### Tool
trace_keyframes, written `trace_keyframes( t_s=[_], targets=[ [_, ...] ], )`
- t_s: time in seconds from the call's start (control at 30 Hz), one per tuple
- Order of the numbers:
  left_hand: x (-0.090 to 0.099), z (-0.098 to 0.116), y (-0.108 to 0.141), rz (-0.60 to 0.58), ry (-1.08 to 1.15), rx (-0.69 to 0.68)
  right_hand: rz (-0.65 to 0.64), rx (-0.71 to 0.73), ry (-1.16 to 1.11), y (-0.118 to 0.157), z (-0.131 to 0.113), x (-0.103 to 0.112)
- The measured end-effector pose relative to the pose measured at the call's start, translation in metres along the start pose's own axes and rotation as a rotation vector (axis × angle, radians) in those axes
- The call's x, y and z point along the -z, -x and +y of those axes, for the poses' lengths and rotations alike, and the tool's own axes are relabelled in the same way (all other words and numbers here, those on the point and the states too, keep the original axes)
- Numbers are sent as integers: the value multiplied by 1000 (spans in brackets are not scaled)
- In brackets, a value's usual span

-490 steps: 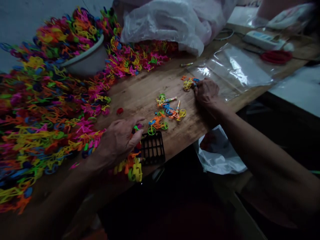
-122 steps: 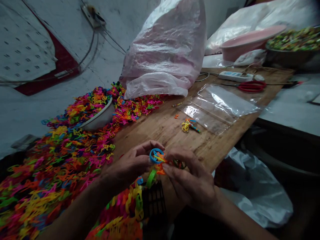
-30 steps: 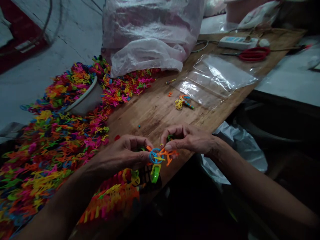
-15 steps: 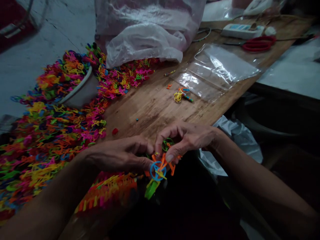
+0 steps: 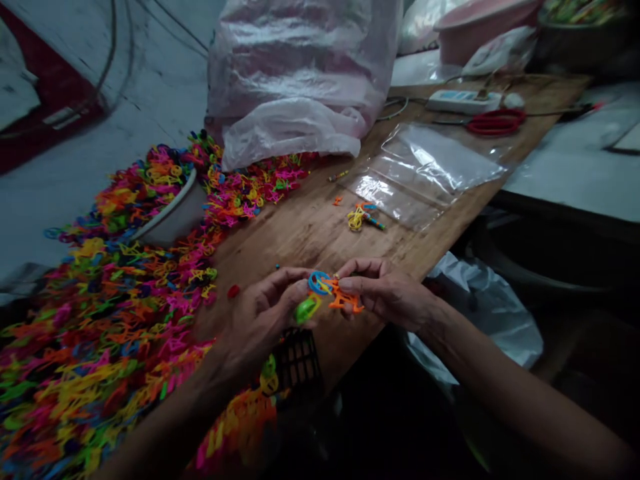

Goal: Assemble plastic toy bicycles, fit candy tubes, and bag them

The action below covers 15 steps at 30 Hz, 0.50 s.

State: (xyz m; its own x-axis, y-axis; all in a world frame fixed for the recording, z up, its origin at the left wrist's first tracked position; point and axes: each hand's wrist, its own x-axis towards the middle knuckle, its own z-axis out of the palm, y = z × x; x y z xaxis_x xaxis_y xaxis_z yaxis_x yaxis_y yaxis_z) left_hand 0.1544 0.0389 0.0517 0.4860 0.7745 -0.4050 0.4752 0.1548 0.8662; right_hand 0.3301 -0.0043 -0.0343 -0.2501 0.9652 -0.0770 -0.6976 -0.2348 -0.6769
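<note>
Both hands meet near the front edge of the wooden table (image 5: 280,233). Between them is a small plastic toy (image 5: 345,301) with an orange frame, a blue wheel and a yellow-green part. My left hand (image 5: 270,300) pinches it by the blue wheel, thumb and index finger pressed together. At the orange end, my right hand (image 5: 387,290) grips it between thumb and fingers. Below my left hand lies a black plastic grid (image 5: 300,360). A large heap of colourful plastic pieces (image 5: 100,320) spreads along the left side.
A white tub (image 5: 175,217) is sunk in the heap, before a big plastic bag (image 5: 305,73). Clear bags (image 5: 425,170), red scissors (image 5: 495,123) and a power strip (image 5: 463,101) lie at the right. Small yellow and orange pieces (image 5: 356,219) sit mid-table.
The view has tilted upward. Both hands have lifted the toy over the table edge and turned it, and the black grid has come into sight below.
</note>
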Motion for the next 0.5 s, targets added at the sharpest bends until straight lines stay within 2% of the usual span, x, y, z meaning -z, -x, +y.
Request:
trace_keyframes(
  t_s=[0.1,0.27,0.43,0.5],
  targets=[
    [-7,-3,6,13,85,-66,49,23,-54,-2,-2,-4],
    [-7,-12,10,-28,-83,-152,93,27,-92,-1,4,-8],
    [-1,-21,5,137,-336,-241,66,21,-60,0,13,-13],
    [2,-21,3,133,-349,-237,76,42,-4,2,14,-14]
  ],
)
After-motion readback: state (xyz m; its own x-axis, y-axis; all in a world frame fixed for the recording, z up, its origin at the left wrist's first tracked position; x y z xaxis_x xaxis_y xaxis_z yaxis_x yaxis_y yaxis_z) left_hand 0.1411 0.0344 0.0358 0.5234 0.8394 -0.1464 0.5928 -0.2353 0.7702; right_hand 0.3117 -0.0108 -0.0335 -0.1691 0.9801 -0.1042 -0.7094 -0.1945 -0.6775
